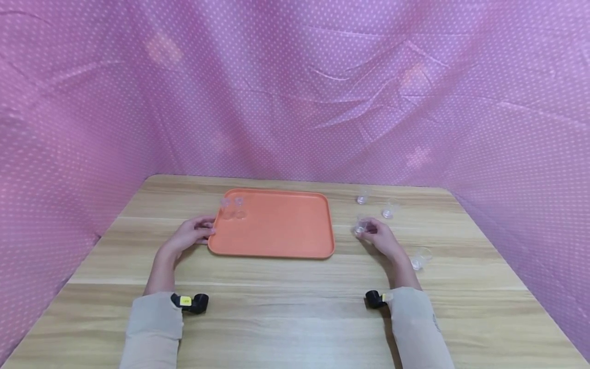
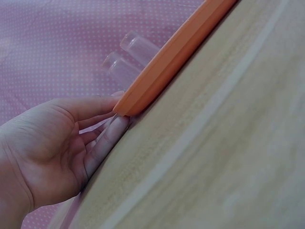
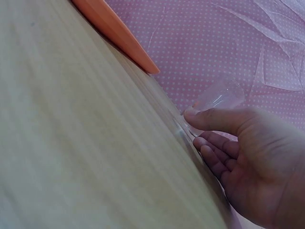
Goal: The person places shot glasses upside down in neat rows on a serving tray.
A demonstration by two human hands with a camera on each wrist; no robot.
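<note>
My left hand (image 1: 186, 237) holds the left edge of an orange tray (image 1: 281, 225). In the left wrist view its thumb is at the top of the rim and a finger reaches under the tray's corner (image 2: 131, 102). Two small clear cups (image 1: 240, 207) stand side by side at the tray's far left. To the right of the tray, my right hand (image 1: 380, 238) pinches another clear cup (image 1: 360, 225) between thumb and fingers, low over the table. In the right wrist view this cup (image 3: 221, 95) rises above the thumb, its lower part partly hidden by the fingers.
On the wooden table (image 1: 276, 312), one clear cup (image 1: 361, 197) stands at the back right. A second cup (image 1: 388, 210) is close by, and a third cup (image 1: 419, 260) stands right of my right forearm. Pink dotted cloth (image 1: 295, 102) hangs behind and at both sides.
</note>
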